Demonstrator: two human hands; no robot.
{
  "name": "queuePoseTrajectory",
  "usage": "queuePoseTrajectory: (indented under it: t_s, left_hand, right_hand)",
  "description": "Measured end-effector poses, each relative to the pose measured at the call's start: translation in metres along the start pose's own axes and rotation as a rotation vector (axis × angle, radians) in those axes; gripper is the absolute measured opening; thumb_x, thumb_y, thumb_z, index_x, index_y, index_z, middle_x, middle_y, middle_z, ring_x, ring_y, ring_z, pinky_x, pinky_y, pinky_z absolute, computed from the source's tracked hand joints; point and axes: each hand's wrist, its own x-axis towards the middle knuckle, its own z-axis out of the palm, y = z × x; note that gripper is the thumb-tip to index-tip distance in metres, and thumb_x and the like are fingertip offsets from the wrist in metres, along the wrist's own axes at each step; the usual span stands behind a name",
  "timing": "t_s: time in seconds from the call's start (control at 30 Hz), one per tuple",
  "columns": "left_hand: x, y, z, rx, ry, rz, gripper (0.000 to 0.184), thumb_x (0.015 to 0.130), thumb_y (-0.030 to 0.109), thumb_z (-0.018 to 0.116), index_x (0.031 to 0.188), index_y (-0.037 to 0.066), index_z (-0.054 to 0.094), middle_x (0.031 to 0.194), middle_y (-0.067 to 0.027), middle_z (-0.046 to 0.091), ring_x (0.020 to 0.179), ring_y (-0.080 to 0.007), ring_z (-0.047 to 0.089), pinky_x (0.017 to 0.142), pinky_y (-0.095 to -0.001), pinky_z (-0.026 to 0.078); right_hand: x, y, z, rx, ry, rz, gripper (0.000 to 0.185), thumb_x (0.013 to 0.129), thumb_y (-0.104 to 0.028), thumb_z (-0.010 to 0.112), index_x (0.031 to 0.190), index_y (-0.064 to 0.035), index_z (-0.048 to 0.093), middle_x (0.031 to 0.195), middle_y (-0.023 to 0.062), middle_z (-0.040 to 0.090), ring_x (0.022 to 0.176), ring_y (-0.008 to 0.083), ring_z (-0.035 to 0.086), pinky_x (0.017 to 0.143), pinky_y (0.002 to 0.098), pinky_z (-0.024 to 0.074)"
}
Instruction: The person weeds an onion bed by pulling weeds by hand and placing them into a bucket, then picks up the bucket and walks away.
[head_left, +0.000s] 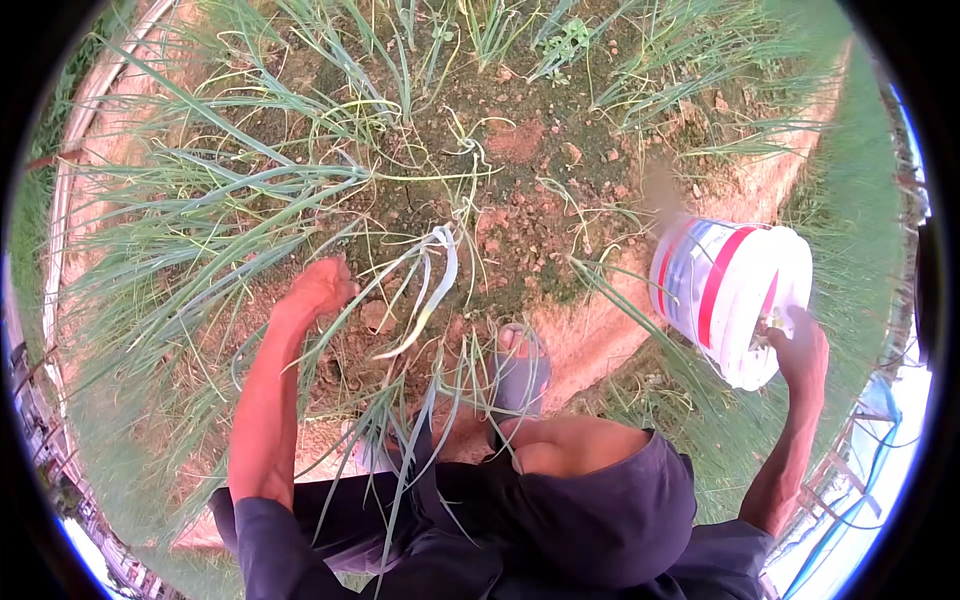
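My left hand (322, 287) is low over the soil at the left, fingers curled in, close to the long green onion leaves (270, 185). Whatever its fingers may hold is hidden. On the right, my right hand (800, 350) grips the edge of a white bucket (730, 290) with red stripes and blue print. The bucket is tilted, and I cannot make out its contents. Between my hands, a pale, bent onion leaf (440, 285) droops over the ground.
Onion plants (700, 70) grow along the bed of reddish soil (520, 235). My sandalled foot (520, 365) stands at the bed's edge. A pale pipe or border (75, 150) runs along the left. A brown blur (662, 195) beside the bucket is unclear.
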Motion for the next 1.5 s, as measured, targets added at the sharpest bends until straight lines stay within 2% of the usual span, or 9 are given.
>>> queuePoseTrajectory:
  t_s: [0.2,0.27,0.37,0.53,0.67,0.87,1.13,1.43,1.5]
  left_hand:
    - [0.049,-0.002,0.014,-0.263,0.078,-0.263,0.042,0.075,0.036,0.072,0.089,-0.003,0.066,0.085,-0.0198,0.068,0.076,-0.0263,0.064,0.074,-0.0382,0.050]
    - [0.096,-0.025,0.061,-0.455,0.185,-0.317,0.046,0.075,0.039,0.073,0.095,-0.002,0.068,0.090,-0.0204,0.070,0.080,-0.0270,0.067,0.078,-0.0377,0.050]
    - [0.097,-0.012,0.074,-0.747,0.338,-0.264,0.049,0.072,0.034,0.081,0.097,-0.005,0.065,0.090,-0.0170,0.069,0.077,-0.0250,0.066,0.072,-0.0365,0.051]
    - [0.116,-0.034,0.097,-0.436,0.431,-0.369,0.058,0.069,0.038,0.084,0.102,-0.004,0.063,0.093,-0.0184,0.069,0.085,-0.0246,0.066,0.076,-0.0394,0.051]
    - [0.113,-0.008,0.073,-0.435,0.385,-0.488,0.071,0.062,0.051,0.084,0.100,-0.007,0.067,0.099,-0.0236,0.068,0.092,-0.0312,0.065,0.084,-0.0429,0.048]
    - [0.106,0.008,0.055,-0.469,0.367,-0.538,0.077,0.058,0.058,0.085,0.092,-0.009,0.068,0.085,-0.0246,0.068,0.081,-0.0324,0.066,0.077,-0.0439,0.050]
    - [0.104,0.021,0.037,-0.550,0.287,-0.600,0.098,0.056,0.054,0.088,0.112,-0.018,0.054,0.107,-0.0333,0.062,0.102,-0.0376,0.063,0.086,-0.0449,0.049]
    - [0.103,0.015,0.041,-0.733,0.321,-0.461,0.101,0.056,0.043,0.091,0.134,-0.004,0.047,0.129,-0.0241,0.056,0.120,-0.0356,0.054,0.101,-0.0423,0.042]
    - [0.102,0.015,0.043,-0.727,0.393,-0.386,0.099,0.057,0.043,0.090,0.135,0.000,0.048,0.129,-0.0229,0.057,0.120,-0.0352,0.054,0.101,-0.0421,0.042]
  right_hand:
    - [0.066,-0.159,-0.064,0.639,0.063,-0.165,0.018,0.089,-0.015,0.057,0.095,-0.0019,0.068,0.079,0.0195,0.066,0.072,0.0326,0.066,0.066,0.0381,0.0496]
    - [0.119,-0.205,-0.019,0.662,0.031,-0.543,0.019,0.089,-0.016,0.055,0.092,-0.0011,0.067,0.076,0.0197,0.065,0.068,0.0328,0.065,0.066,0.0395,0.0509]
    - [0.207,-0.284,0.074,0.773,-0.128,-0.546,0.019,0.084,-0.016,0.054,0.089,-0.0014,0.066,0.078,0.0217,0.065,0.075,0.0367,0.065,0.072,0.0435,0.0524]
    - [0.292,-0.355,0.152,0.678,0.258,-0.471,0.031,0.082,-0.012,0.056,0.111,-0.0009,0.056,0.094,0.0256,0.062,0.078,0.0430,0.063,0.073,0.0464,0.0526]
    - [0.333,-0.383,0.188,0.331,0.483,-0.641,0.040,0.084,-0.008,0.055,0.123,-0.0066,0.045,0.106,0.0255,0.057,0.079,0.0454,0.061,0.072,0.0480,0.0526]
    - [0.348,-0.378,0.182,0.424,0.229,-0.552,0.019,0.085,-0.010,0.054,0.103,-0.0049,0.058,0.092,0.0226,0.063,0.080,0.0386,0.065,0.067,0.0468,0.0550]
    - [0.343,-0.386,0.174,-0.027,0.198,-0.610,0.029,0.083,-0.013,0.056,0.107,0.0030,0.056,0.090,0.0190,0.064,0.075,0.0268,0.069,0.059,0.0385,0.0567]
    - [0.385,-0.387,0.185,0.810,0.176,-0.516,0.012,0.083,-0.008,0.054,0.094,-0.0031,0.053,0.079,0.0237,0.063,0.073,0.0405,0.064,0.065,0.0471,0.0521]
    - [0.370,-0.389,0.143,0.508,0.183,-0.516,0.011,0.083,-0.008,0.053,0.093,-0.0024,0.055,0.075,0.0239,0.062,0.075,0.0410,0.064,0.066,0.0496,0.0516]
